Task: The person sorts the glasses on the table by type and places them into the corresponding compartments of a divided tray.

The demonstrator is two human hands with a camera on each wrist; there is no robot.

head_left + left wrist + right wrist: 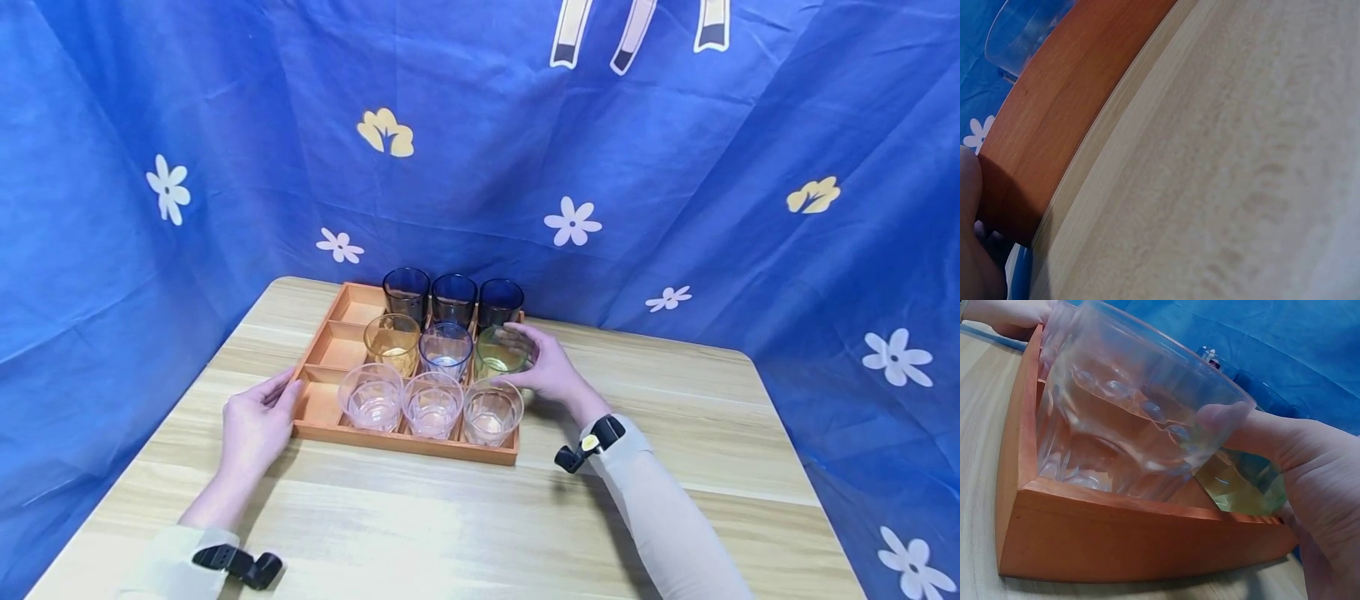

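Observation:
A reddish-brown wooden tray [408, 442] with compartments lies on the table. My left hand [258, 421] holds its left wall near the front corner; the left wrist view catches the tray's front side [1063, 94] and part of that hand. On the tray's right side, my right hand [551, 371] grips a green glass [498, 354], thumb in front and fingers behind. Nearer the front stands a clear glass [1129, 419], close to the right thumb. In the middle row, a blue-rimmed glass [446, 350] and an amber glass [392, 346] stand left of the green one.
Three dark glasses [453, 298] line the tray's back row. Two pinkish clear glasses [432, 408] stand in the front row. Along the tray's left side, compartments [337, 344] hold no glasses. A blue flowered curtain [480, 167] hangs behind the wooden table [675, 400].

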